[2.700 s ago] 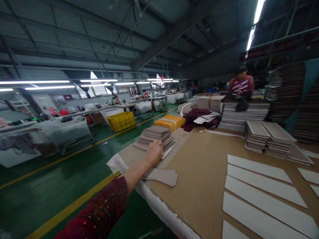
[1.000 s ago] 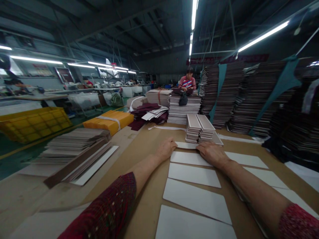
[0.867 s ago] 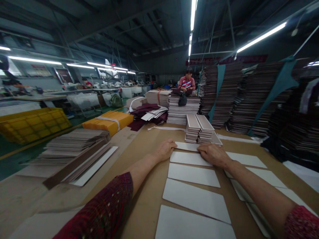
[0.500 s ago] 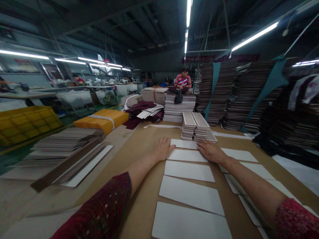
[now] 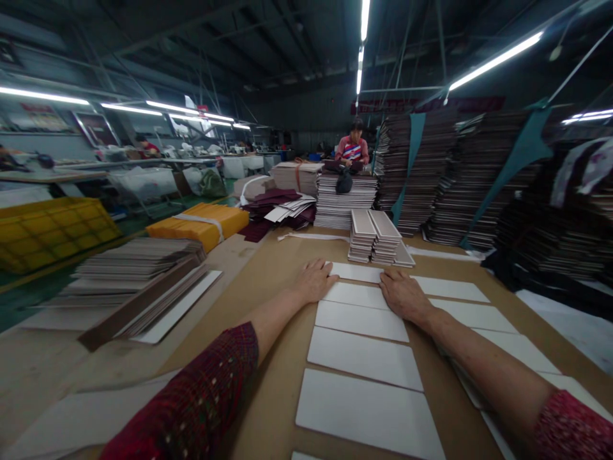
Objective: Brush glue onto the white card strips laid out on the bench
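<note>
A column of white rectangular boards (image 5: 364,354) lies on the brown work surface in front of me, with narrow gaps between them. My left hand (image 5: 316,280) lies palm down at the left ends of the farthest boards, fingers stretched forward. At the right ends of the same boards rests my right hand (image 5: 405,294), its fingers also extended and low on the surface. Between my hands the farthest board (image 5: 357,273) shows, touched at both ends. Under and beyond my right forearm runs a second column of white boards (image 5: 498,316), partly hidden by the arm.
Just beyond the boards stand two short stacks of framed panels (image 5: 373,233). To the left lie grey boards (image 5: 138,268) and a yellow bundle (image 5: 201,223). Tall dark stacks (image 5: 426,172) rise at the back right. A co-worker (image 5: 353,150) sits behind a white-edged stack (image 5: 345,201).
Gaps between the boards in the middle column have narrowed, and the boards lie straighter. My hands stay at the far end. The view has shifted slightly, with another board's edge appearing at the bottom.
</note>
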Tool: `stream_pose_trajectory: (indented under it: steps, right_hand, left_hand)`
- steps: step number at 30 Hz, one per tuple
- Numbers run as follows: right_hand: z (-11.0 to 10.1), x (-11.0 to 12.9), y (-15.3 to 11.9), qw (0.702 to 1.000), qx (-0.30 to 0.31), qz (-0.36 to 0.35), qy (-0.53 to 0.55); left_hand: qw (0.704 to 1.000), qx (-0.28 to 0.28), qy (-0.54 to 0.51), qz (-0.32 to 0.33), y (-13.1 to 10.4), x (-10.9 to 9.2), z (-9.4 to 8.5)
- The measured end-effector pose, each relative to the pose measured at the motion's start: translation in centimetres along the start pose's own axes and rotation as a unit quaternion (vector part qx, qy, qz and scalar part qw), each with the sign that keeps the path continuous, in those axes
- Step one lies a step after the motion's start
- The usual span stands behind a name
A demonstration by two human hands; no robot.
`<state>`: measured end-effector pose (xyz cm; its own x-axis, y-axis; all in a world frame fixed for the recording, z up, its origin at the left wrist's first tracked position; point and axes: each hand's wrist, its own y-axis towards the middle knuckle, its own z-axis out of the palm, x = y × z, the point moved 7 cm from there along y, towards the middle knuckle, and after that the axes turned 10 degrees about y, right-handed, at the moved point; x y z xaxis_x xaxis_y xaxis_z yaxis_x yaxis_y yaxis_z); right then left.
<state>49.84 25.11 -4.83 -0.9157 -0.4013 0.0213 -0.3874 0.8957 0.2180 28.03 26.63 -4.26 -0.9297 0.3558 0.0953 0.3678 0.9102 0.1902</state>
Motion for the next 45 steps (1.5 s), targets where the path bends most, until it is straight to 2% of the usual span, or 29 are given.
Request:
stream_pose_trajectory:
  steps: [8,14,17,22,29,33,36,38,40,43,45]
  right_hand:
    - [-0.3,0.5,-0.6,1.0,-0.001,0.001,-0.01]
    - [-1.1,-0.6,0.6,1.0,0.003,-0.011,0.02]
    - [-0.8,-0.8,1.1,0.999,0.006,-0.007,0.035]
    - [-0.1,-0.1,1.0,0.999,0.019,-0.002,0.044]
    - [-0.2,0.5,0.6,0.999,0.019,0.013,0.041]
    - [-1.1,0.8,0.8,0.998,0.009,0.014,0.058]
    - [-3.2,1.2,0.1,0.996,0.005,0.003,0.094]
    - [-5.3,1.5,-1.7,0.992,-0.008,-0.005,0.127]
    - [-7.8,1.8,-4.9,0.986,-0.03,-0.009,0.164]
    - [-11.0,2.9,-12.8,0.973,-0.061,-0.02,0.223]
    - [-12.7,3.9,-19.4,0.945,-0.118,-0.049,0.299]
  left_hand:
    - [0.999,-0.036,-0.009,0.003,-0.7,-0.2,-0.6]
    - [0.998,-0.058,-0.021,-0.002,-0.8,0.0,-1.0]
    - [0.998,-0.06,-0.026,-0.007,-0.9,0.1,-1.1]
    - [0.998,-0.06,-0.029,-0.007,-1.1,0.1,-1.2]
    - [0.996,-0.07,-0.048,-0.014,-0.9,0.4,-1.2]
    - [0.994,-0.082,-0.069,-0.01,-0.9,0.4,-1.7]
    - [0.992,-0.082,-0.094,-0.014,-0.9,0.5,-1.9]
    - [0.99,-0.078,-0.117,-0.023,-0.8,0.7,-1.7]
    - [0.985,-0.087,-0.144,-0.041,-0.6,1.1,-1.4]
    - [0.975,-0.108,-0.177,-0.08,-0.3,2.0,-0.8]
    - [0.97,-0.112,-0.192,-0.101,-0.3,2.4,-0.7]
